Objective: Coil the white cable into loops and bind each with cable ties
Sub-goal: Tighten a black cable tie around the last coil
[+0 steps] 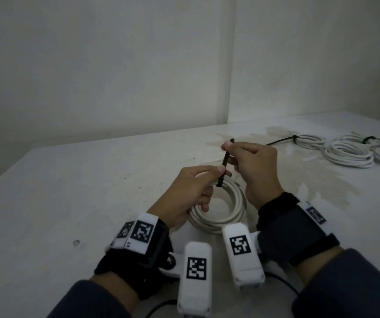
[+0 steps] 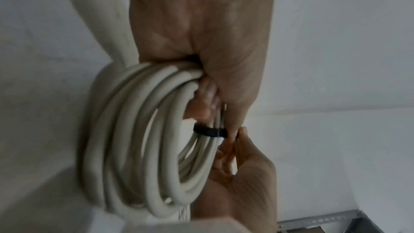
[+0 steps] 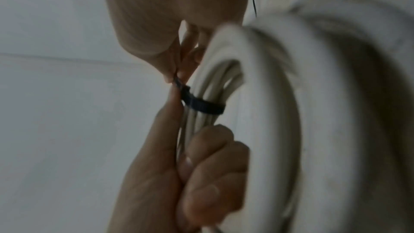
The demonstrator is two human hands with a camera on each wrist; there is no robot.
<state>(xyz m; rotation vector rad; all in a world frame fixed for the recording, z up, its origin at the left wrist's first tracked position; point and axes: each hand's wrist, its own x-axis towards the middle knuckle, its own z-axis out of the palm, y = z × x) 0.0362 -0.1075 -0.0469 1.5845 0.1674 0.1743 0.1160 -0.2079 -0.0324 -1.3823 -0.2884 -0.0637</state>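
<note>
A coil of white cable (image 1: 221,216) is held just above the table (image 1: 69,191), near its front. My left hand (image 1: 209,180) grips the coil's far side, fingers curled round the bundled strands (image 2: 139,130). A black cable tie (image 1: 225,160) is looped round those strands beside the left fingers; its band (image 2: 209,132) shows snug on the bundle (image 3: 201,104). My right hand (image 1: 230,154) pinches the tie's tail between thumb and fingers, and the tail stands up and away from the coil. In the right wrist view the left hand (image 3: 190,174) is below the band.
Several white cable coils (image 1: 347,152) bound with black ties (image 1: 368,140) lie at the table's far right. Walls meet in a corner behind the table. Wrist cameras with marker tags sit on both forearms.
</note>
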